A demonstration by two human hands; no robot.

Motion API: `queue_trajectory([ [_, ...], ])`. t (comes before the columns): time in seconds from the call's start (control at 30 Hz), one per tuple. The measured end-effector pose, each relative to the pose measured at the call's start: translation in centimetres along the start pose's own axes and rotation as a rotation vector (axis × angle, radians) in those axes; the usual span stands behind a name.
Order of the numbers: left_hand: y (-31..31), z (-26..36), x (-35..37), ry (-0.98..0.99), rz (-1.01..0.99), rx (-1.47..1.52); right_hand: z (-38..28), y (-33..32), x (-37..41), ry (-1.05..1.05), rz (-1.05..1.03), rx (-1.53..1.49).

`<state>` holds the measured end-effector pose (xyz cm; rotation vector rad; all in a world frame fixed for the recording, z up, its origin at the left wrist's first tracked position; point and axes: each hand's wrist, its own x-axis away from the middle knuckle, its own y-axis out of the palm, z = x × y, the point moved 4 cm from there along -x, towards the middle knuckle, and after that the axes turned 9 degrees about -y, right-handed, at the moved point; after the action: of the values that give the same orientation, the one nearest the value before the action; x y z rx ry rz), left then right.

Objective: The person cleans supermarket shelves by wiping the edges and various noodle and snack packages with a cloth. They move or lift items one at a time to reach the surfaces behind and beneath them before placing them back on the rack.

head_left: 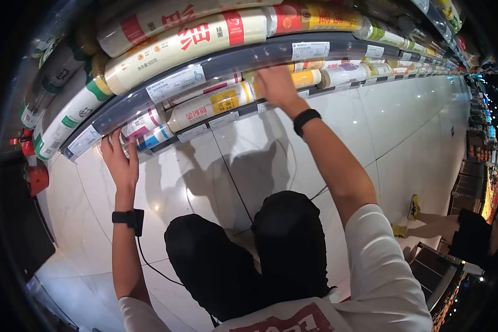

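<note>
My left hand (120,161) reaches up to the left end of the lower shelf. Its fingers are apart and rest against the ends of the packs there, beside a white and magenta noodle pack (143,125) and a white and blue pack (156,138). My right hand (278,87) is at the middle of the same shelf, over the packs. Its fingers are smeared by motion and partly hidden, so a hold cannot be made out. Between the hands lies a white noodle pack with a yellow panel (213,107). A yellow pack (306,79) lies just right of my right hand.
Large cream noodle packs (191,44) fill the upper shelf, above a dark shelf edge with price labels (175,83). Green and white packs (72,113) lie at the left end. My knees (290,238) are over the tiled floor (409,127). Another person's legs (431,224) show at right.
</note>
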<state>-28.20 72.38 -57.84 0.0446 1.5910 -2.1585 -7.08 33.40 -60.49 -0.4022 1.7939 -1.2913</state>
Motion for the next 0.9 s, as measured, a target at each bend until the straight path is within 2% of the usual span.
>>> queue_trajectory([
  [0.07, 0.2, 0.9, -0.4, -0.009, -0.065, -0.006, -2.6, 1.4, -1.1, -0.047, -0.055, -0.156],
  [0.1, 0.1, 1.3, -0.5, 0.032, -0.03, -0.078, -4.0, 1.7, -1.4, -0.035, -0.056, -0.162],
  [0.17, 0.1, 1.8, -0.9, 0.081, -0.001, -0.152, -6.7, 1.0, -1.6, -0.272, 0.168, -0.003],
  [0.33, 0.2, 1.6, -0.9, 0.064, -0.002, -0.127, -4.0, -1.0, -0.5, -0.296, 0.137, -0.158],
  [0.4, 0.5, 1.9, -0.9, 0.048, -0.033, -0.052, -0.7, -2.6, 0.1, -0.07, -0.071, -0.076],
  [0.43, 0.6, 1.8, -0.9, 0.049, -0.007, -0.026, 1.0, -2.7, 0.6, -0.069, -0.078, -0.069],
  [0.5, 0.9, 1.5, -0.9, 0.05, 0.014, -0.022, 5.0, -2.9, 2.0, 0.013, 0.064, 0.073],
  [0.63, 0.9, 1.4, -0.9, 0.051, 0.007, -0.057, 11.7, -2.2, 6.4, 0.258, 0.121, 0.176],
  [0.67, 0.7, 1.4, -1.0, 0.043, 0.014, -0.064, 14.5, -1.6, 7.4, 0.309, 0.135, 0.122],
  [0.73, 0.8, 2.0, -1.0, 0.039, 0.009, -0.005, 15.0, -2.8, 7.7, 0.39, 0.268, 0.118],
  [0.8, 1.1, 1.9, -0.9, 0.034, 0.01, -0.023, 13.4, -2.3, 7.2, 0.353, 0.174, 0.104],
  [0.83, 1.1, 1.8, -0.9, 0.028, 0.018, -0.048, 10.9, -1.9, 6.4, 0.286, 0.266, 0.093],
  [0.87, 1.1, 1.7, -0.9, 0.026, 0.022, -0.047, 8.4, -1.7, 5.3, 0.184, 0.214, 0.087],
  [0.9, 1.2, 1.5, -0.9, 0.028, 0.01, -0.057, 7.0, -0.1, 5.4, 0.167, 0.238, 0.014],
])
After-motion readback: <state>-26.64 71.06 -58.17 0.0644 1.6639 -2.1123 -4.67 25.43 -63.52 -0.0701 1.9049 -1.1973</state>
